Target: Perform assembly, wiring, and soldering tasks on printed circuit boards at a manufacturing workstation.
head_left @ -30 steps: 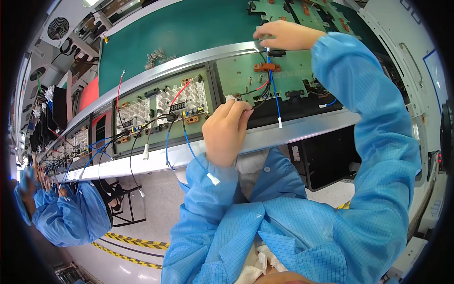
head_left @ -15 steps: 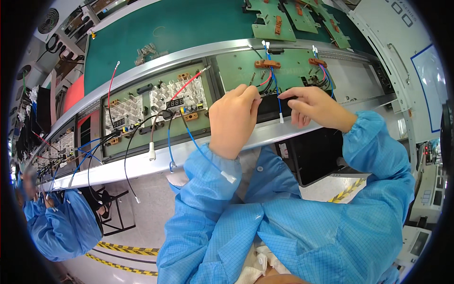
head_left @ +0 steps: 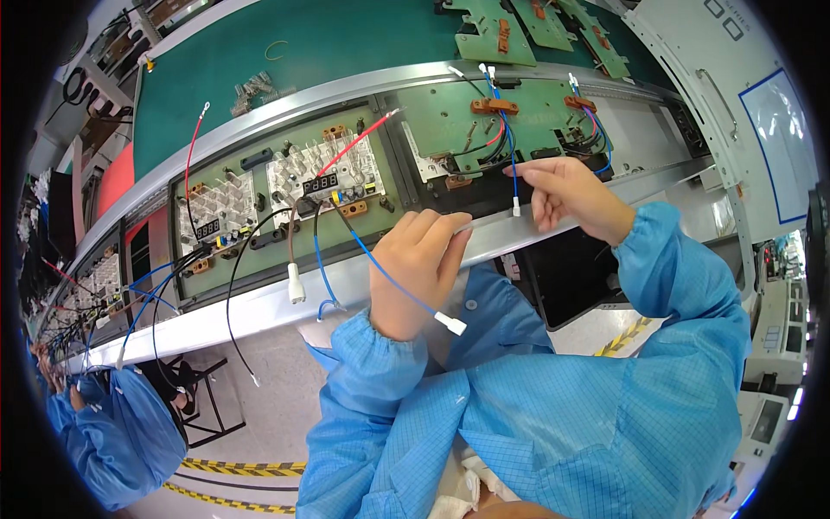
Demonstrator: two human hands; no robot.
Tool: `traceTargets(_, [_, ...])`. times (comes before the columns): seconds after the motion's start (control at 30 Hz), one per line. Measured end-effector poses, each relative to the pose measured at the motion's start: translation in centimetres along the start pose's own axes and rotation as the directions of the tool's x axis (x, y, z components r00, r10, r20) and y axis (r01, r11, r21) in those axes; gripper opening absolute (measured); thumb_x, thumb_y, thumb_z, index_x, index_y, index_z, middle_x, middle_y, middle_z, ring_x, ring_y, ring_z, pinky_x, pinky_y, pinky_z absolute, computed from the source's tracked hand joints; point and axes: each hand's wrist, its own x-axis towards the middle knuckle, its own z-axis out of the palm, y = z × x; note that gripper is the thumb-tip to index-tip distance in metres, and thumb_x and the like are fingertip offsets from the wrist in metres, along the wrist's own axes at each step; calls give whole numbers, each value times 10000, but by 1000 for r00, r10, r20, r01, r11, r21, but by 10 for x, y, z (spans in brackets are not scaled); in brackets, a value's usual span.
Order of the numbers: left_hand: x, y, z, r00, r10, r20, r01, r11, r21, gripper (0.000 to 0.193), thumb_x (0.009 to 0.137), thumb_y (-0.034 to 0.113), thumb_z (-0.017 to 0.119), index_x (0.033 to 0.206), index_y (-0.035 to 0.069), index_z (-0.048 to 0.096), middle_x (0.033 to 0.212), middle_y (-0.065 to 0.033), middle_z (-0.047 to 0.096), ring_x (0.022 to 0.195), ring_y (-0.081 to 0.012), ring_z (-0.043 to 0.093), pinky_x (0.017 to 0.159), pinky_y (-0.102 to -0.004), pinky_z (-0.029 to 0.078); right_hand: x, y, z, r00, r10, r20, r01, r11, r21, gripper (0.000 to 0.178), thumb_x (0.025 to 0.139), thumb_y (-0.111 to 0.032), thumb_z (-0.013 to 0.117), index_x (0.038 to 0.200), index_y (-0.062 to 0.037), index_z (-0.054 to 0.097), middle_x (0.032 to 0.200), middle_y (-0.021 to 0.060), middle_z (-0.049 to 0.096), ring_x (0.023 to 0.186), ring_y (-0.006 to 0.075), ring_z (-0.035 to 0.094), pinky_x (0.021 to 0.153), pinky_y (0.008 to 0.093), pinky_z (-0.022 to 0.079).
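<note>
My left hand [head_left: 417, 272] is closed, thumb pressed against the curled fingers, over the metal rail [head_left: 488, 240]; whether anything small is in it I cannot make out. A blue wire with a white connector [head_left: 450, 324] passes across its wrist. Thumb and index finger of my right hand [head_left: 571, 197] come together in a pinch at the near edge of a green board fixture [head_left: 540, 117]. What lies between those fingertips is hidden. Right beside them a blue wire [head_left: 516, 186] hangs down to a white connector. Brown clamps [head_left: 494, 106] hold bundled wires on this fixture.
To the left, a fixture holds two white circuit boards [head_left: 324, 173] with digit displays and loose red, black and blue leads. Behind lies a green mat [head_left: 346, 39] with small clear parts [head_left: 257, 90] and more green fixtures [head_left: 494, 35]. A dark screen [head_left: 571, 281] sits below the rail. A co-worker's blue sleeve [head_left: 130, 424] shows far left.
My left hand has come down and toward me, away from the fixture's left edge, uncovering a white corner there. My right hand stays near the blue wire, its fingers drawn closer together.
</note>
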Motion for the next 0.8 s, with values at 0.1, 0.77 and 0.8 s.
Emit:
traceTargets(0.1, [-1, 0, -4, 1000, 14, 14, -14, 1000, -18, 105, 800, 92, 664, 901, 71, 645, 708, -65, 545, 634, -250, 537, 552, -354, 436, -5, 3, 13, 997, 52, 54, -74, 794, 604, 387, 1008, -266, 412, 1295, -17, 487, 1061, 101, 649, 874, 133, 660, 639, 186, 542])
traceTargets(0.77, [-16, 0, -14, 990, 53, -132, -66, 993, -95, 190, 702, 31, 707, 877, 99, 678, 633, -54, 582, 562, -219, 562, 522, -332, 412, -2, -7, 27, 989, 97, -109, -6, 774, 633, 285, 995, -364, 451, 955, -112, 578, 1056, 116, 658, 1021, 179, 628, 633, 195, 499])
traceTargets(0.8, [-17, 0, -15, 990, 57, -129, -70, 993, -94, 189, 700, 31, 707, 874, 99, 677, 633, -54, 581, 563, -220, 563, 522, -332, 413, -1, -6, 28, 984, 88, -156, 22, 802, 597, 279, 988, -371, 466, 942, -122, 582, 1045, 110, 663, 995, 169, 637, 622, 194, 480])
